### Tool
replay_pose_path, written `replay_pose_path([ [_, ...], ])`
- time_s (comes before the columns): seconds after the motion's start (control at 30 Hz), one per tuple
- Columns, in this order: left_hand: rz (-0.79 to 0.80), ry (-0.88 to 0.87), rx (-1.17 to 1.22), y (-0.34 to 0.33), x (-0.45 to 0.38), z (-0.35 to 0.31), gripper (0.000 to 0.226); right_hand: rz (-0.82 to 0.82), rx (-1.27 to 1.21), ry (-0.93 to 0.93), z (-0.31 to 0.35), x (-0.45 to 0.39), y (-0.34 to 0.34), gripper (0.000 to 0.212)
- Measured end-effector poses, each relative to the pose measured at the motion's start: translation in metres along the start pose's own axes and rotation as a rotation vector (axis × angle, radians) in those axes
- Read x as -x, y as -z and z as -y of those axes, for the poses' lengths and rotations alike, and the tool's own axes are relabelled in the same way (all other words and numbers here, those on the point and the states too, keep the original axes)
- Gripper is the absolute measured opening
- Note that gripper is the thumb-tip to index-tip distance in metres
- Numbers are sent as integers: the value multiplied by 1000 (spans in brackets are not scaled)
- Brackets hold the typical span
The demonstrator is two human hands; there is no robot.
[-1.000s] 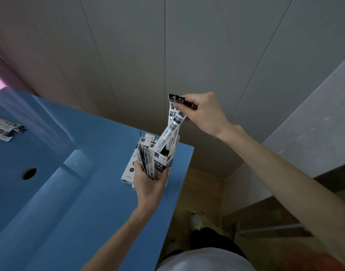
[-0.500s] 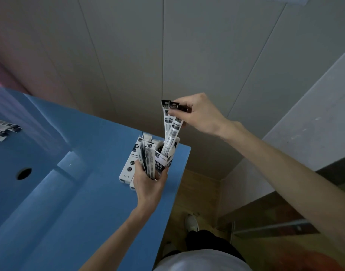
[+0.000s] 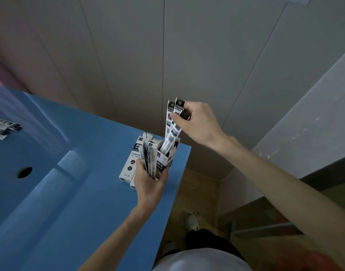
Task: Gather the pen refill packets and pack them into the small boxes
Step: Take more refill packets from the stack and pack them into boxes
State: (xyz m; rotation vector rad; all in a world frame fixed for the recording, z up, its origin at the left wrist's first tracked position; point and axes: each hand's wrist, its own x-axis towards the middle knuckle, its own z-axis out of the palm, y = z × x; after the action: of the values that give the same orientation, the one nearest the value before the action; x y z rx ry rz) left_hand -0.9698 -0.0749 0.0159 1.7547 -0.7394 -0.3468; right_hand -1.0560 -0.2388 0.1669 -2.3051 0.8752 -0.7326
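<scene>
Here the left hand (image 3: 150,184) is curled round an open small box (image 3: 163,163), holding it upright above the near corner of the blue table (image 3: 79,202), and between its fingers and the box it also grips a fan of spare refill packets (image 3: 148,159) that stick up past the box mouth. The right hand (image 3: 197,122) is raised above and just to the right of the box, its thumb and fingers pinching the top ends of a few long packets (image 3: 172,124); their lower ends reach down into the open mouth of the box, so they hang between the two hands. Behind the left hand, more small boxes (image 3: 130,163) lie flat on the table, touching one another. Well apart, at the far left edge of the table, several loose packets (image 3: 3,127) lie in a small heap. A round hole (image 3: 24,172) shows in the tabletop between them and the hands.
</scene>
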Motion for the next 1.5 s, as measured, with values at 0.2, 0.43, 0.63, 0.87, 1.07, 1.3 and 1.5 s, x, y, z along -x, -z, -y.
replay_pose_path([
  [0.2, 6, -1, -13, -1, -3, 2, 56, 255, 128, -81, -13, 8, 0, 24],
  [0.43, 17, -21, -41, -3, -5, 0, 57, 65, 48, 63, -15, 33, -18, 50],
  [0.63, 35, -38, -23, -2, -4, -2, 59, -26, 37, 70, -26, 49, -27, 48],
  [0.87, 28, -35, -16, -4, -6, 2, 59, -45, 136, 178, -35, 55, -38, 33],
  [1.07, 32, -39, -31, -4, -5, 1, 58, -106, 191, 234, -47, 68, -47, 18],
  [1.3, 42, -71, -49, -6, -3, -1, 55, -133, 180, 283, -47, 68, -48, 25],
  [1.5, 43, -58, -28, -7, -3, -3, 52, -10, 277, 352, -55, 77, -55, 19],
])
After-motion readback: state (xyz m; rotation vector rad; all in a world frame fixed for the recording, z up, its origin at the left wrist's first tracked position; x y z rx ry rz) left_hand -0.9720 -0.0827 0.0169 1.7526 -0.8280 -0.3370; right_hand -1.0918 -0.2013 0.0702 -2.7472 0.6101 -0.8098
